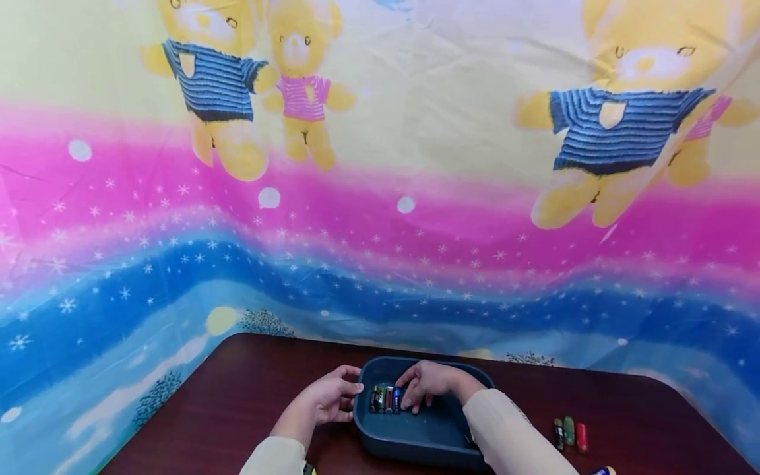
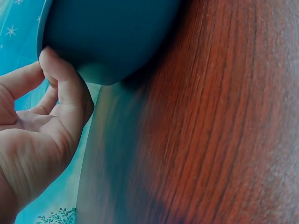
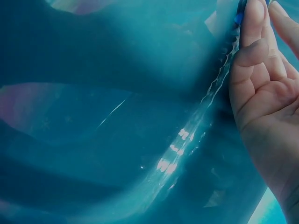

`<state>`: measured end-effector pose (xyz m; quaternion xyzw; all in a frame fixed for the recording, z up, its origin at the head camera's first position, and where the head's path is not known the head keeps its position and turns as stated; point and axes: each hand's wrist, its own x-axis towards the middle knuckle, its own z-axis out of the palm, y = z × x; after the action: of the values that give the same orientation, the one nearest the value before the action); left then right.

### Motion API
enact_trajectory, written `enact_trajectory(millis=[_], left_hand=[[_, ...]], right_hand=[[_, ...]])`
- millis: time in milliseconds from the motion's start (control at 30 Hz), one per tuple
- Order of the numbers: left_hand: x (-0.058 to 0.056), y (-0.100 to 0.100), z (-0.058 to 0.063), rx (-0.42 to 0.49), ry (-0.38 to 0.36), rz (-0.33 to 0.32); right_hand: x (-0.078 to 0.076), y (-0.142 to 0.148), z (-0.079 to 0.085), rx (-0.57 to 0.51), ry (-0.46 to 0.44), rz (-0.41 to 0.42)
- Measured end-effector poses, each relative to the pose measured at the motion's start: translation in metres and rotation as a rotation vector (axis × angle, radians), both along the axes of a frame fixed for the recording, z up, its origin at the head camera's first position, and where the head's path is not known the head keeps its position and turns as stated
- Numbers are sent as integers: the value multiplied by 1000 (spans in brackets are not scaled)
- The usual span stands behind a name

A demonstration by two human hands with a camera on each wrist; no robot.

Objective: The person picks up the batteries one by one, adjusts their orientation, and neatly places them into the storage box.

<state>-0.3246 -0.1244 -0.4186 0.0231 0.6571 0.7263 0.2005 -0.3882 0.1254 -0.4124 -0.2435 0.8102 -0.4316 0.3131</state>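
A dark blue-grey plastic tub (image 1: 415,448) stands on the table, holding a short row of batteries (image 1: 377,400) against its left part. At the row's right end lies a blue battery (image 1: 396,400). My right hand (image 1: 432,384) reaches into the tub and pinches this blue battery at its side; a bit of blue shows at the fingertips in the right wrist view. At the tub's left end, my left hand (image 1: 332,398) grips the rim between thumb and fingers, seen closer in the left wrist view with the tub wall (image 2: 107,37).
On the dark red wooden table (image 1: 267,382), right of the tub, lie a black battery (image 1: 559,434), a green battery (image 1: 569,431) and a red battery (image 1: 582,437). A blue-ended item (image 1: 604,471) is cut off at the bottom edge. A bear-patterned cloth (image 1: 380,251) hangs behind.
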Motion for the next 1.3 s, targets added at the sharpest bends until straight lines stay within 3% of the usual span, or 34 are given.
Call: enact_trajectory(millis=[467, 667, 967, 1300], left_hand=[[0, 0, 0, -22, 36, -19], [0, 1, 1, -31, 39, -23], [3, 0, 4, -40, 28, -19], [3, 0, 4, -36, 37, -14]], right_hand=[[1, 1, 7, 39, -12, 15], [6, 4, 25, 114, 24, 9], [15, 19, 63, 74, 90, 6], [22, 43, 76, 97, 170, -42]])
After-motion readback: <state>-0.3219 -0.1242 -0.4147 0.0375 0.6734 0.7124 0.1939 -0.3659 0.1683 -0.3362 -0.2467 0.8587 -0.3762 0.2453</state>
